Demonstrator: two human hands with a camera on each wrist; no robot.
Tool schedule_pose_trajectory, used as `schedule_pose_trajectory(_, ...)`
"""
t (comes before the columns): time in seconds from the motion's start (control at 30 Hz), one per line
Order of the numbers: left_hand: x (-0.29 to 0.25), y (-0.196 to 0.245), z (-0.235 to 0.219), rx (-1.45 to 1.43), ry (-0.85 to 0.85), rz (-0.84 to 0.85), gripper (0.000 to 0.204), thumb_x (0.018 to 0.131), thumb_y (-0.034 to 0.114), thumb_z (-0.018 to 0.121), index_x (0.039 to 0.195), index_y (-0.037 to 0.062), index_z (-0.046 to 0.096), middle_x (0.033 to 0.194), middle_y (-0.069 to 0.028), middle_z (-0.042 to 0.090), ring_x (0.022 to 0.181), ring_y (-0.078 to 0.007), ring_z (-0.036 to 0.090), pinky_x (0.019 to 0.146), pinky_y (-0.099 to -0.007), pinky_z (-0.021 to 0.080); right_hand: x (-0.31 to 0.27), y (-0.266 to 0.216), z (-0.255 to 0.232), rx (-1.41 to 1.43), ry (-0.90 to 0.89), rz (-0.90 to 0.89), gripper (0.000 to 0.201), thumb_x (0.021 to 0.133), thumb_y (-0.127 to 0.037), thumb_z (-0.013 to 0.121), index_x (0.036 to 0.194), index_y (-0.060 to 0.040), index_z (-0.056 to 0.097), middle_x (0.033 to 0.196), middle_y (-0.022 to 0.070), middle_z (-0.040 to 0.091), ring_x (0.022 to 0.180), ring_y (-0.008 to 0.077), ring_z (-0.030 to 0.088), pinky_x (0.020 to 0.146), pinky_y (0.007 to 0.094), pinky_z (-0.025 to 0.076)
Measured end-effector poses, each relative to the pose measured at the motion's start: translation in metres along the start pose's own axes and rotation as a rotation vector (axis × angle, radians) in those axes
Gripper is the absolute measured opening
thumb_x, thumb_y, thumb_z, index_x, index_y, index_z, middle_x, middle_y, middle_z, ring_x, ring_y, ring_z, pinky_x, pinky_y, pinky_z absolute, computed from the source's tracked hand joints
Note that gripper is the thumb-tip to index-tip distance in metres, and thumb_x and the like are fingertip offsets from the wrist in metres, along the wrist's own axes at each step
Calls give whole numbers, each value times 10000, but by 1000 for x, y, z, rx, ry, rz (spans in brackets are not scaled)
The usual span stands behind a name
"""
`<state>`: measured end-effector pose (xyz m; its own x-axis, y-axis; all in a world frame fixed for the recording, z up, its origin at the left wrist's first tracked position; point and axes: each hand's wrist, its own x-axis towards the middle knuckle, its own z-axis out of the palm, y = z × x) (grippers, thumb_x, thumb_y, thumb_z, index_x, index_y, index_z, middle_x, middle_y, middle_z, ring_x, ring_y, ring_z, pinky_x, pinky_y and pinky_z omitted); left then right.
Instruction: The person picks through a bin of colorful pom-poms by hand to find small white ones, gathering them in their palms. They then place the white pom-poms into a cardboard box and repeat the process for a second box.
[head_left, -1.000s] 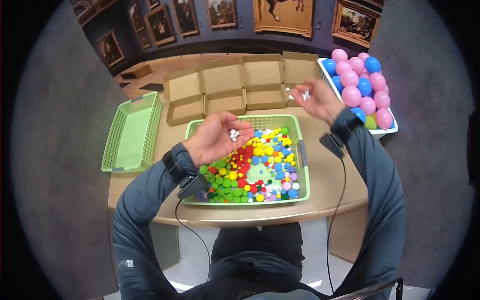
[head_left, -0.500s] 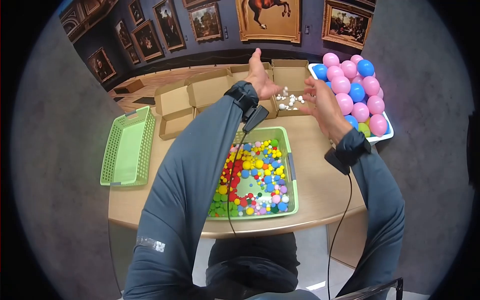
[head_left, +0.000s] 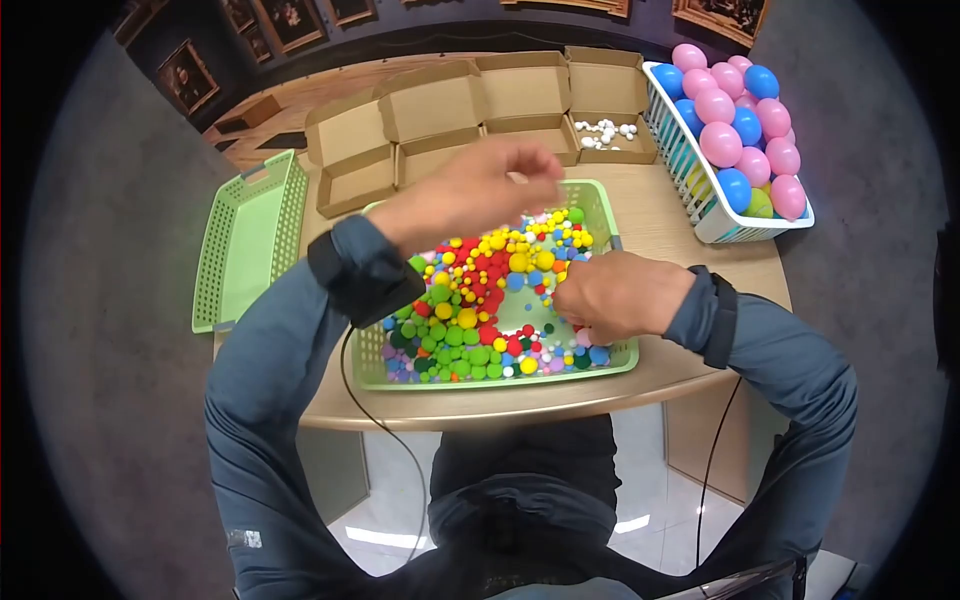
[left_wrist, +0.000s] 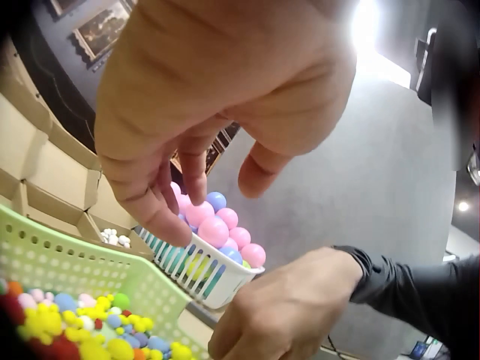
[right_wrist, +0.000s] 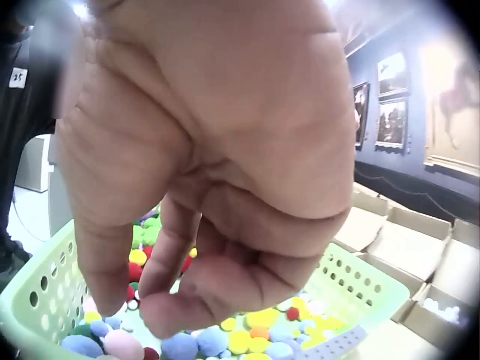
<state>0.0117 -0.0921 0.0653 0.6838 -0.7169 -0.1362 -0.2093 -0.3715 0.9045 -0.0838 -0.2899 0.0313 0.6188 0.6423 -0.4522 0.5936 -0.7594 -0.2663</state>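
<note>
My right hand (head_left: 620, 295) reaches over the right part of a green basket (head_left: 606, 215) full of small coloured pom-poms (head_left: 460, 335). In the right wrist view its bent fingers (right_wrist: 169, 262) point down close over blue, pink and yellow pom-poms, a gap between the fingertips and nothing visible in it. My left hand (head_left: 480, 190) hovers above the basket's far left side, fingers loosely bent, holding nothing. White pom-poms (head_left: 605, 133) lie in the rightmost cardboard box (head_left: 640, 155) behind the basket.
Several open-lidded cardboard boxes (head_left: 430, 160) stand joined in a row at the back. At the back right, a white basket (head_left: 735, 228) is heaped with pink and blue balls (head_left: 720, 145). A second green basket (head_left: 240, 250) sits on the left of the wooden table (head_left: 700, 330).
Both hands held white pom-poms a second ago, then moved together over the rightmost box, where white pom-poms now lie. Both hands have since come back to the green basket.
</note>
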Motion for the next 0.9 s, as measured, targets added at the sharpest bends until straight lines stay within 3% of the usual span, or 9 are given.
schedule_pose_trajectory(0.13,-43,-12,3,216,-62,-46,241,946,186,686,1136,37,674,1005,-77,703,868,-146,654,742,-306,536,20,9,28,-154,51,-39,281,854,-262,788,1005,-37,713,950,186,708,874,395,704,772,484,555)
schedule_pose_trajectory(0.17,-46,-24,4,317,-49,95,240,937,180,688,1123,28,675,990,-93,703,864,-171,662,749,-323,541,23,10,34,-163,48,-41,281,854,-262,788,1005,-37,713,950,186,708,874,395,704,772,484,555)
schedule_pose_trajectory(0.2,-46,-34,2,417,-33,237,239,928,174,690,1110,20,677,975,-109,703,861,-195,671,756,-340,545,26,11,39,-178,204,-18,278,847,-255,796,1001,-38,715,944,183,709,870,388,706,764,480,556)
schedule_pose_trajectory(0.23,-50,-29,0,421,-75,165,222,901,146,703,1079,15,684,968,-144,705,885,-232,692,772,-369,558,27,6,36,-189,357,5,275,841,-248,803,996,-38,717,938,181,711,866,381,709,755,476,558)
schedule_pose_trajectory(0.37,-46,-52,7,428,-48,268,202,874,128,721,1035,10,688,942,-134,721,875,-236,708,770,-377,563,14,6,1,-163,131,20,199,812,-216,802,958,-89,755,865,141,719,841,346,717,730,453,569)
schedule_pose_trajectory(0.47,-38,-60,22,372,-205,123,177,847,101,732,990,4,695,890,-129,731,828,-263,713,763,-384,564,12,1,3,-193,-103,33,184,795,-202,789,951,-107,767,855,128,723,831,348,717,723,442,571)
schedule_pose_trajectory(0.57,-32,-62,43,559,-277,136,119,824,16,706,942,-1,715,855,-145,741,830,-286,732,758,-387,572,17,1,17,-193,-156,-7,186,777,-188,782,938,-97,758,870,138,724,837,359,716,721,437,570)
schedule_pose_trajectory(0.8,-17,-81,66,481,-333,152,169,805,-11,723,970,-11,756,874,-154,760,867,-286,746,768,-389,577,15,6,18,-188,-150,-19,185,800,-184,752,915,-44,718,862,173,707,854,375,706,752,469,566)
schedule_pose_trajectory(0.9,-13,-75,65,491,-444,129,145,797,-25,714,932,-16,768,845,-162,758,867,-283,751,761,-395,579,3,11,0,62,199,-40,155,836,-118,709,897,21,681,868,206,693,860,410,676,797,468,552)
